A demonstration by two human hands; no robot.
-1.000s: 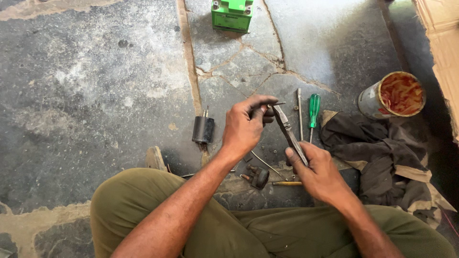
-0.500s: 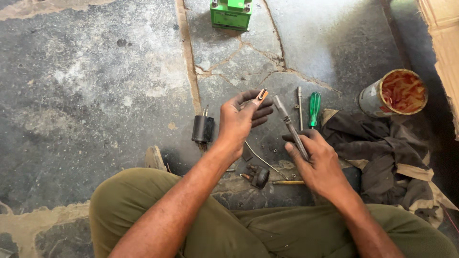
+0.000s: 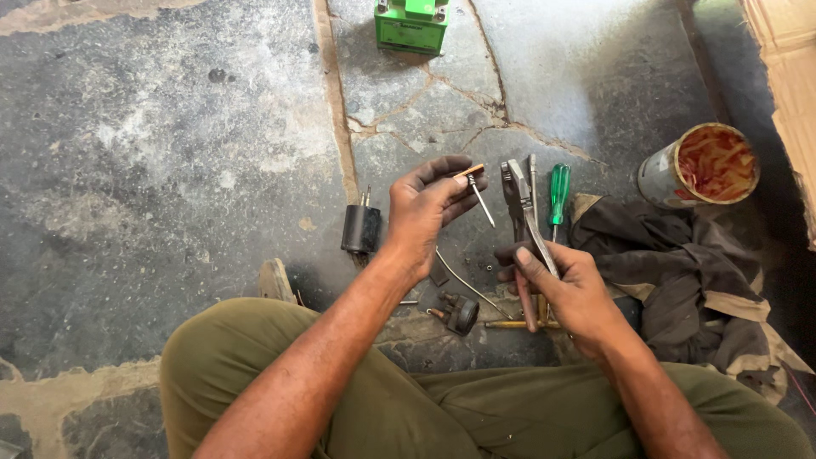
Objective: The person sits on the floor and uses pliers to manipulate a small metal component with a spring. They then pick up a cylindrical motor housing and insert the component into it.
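The person sits cross-legged in olive trousers [image 3: 476, 416] on a cracked stone floor [image 3: 170, 170]. The right hand [image 3: 574, 293] has its fingers wrapped tight around the handles of metal pliers [image 3: 523, 221], whose nose points up and away from the body. The left hand [image 3: 429, 212] pinches a thin metal pin [image 3: 480, 197] with an orange end between thumb and forefinger, the other fingers curled loosely beneath; the pin hangs just left of the pliers' nose, not touching it. Half a second ago the two hands were closer together and the left fingers were bunched nearer the pliers; now the left hand has drawn back and the pin shows clearly. Below the hands lie a small dark fitting [image 3: 459, 313] and a wire [image 3: 463, 285]. Left of the hands stands a black plug [image 3: 362, 225] with two prongs. Right lies a dark rag [image 3: 680, 272], with a green screwdriver [image 3: 557, 195] at its edge. Farther right is a round grey tin [image 3: 701, 166], open, with red-orange contents. Farthest, at the top edge, sits a bright green box [image 3: 412, 23] with a paler label on its front.
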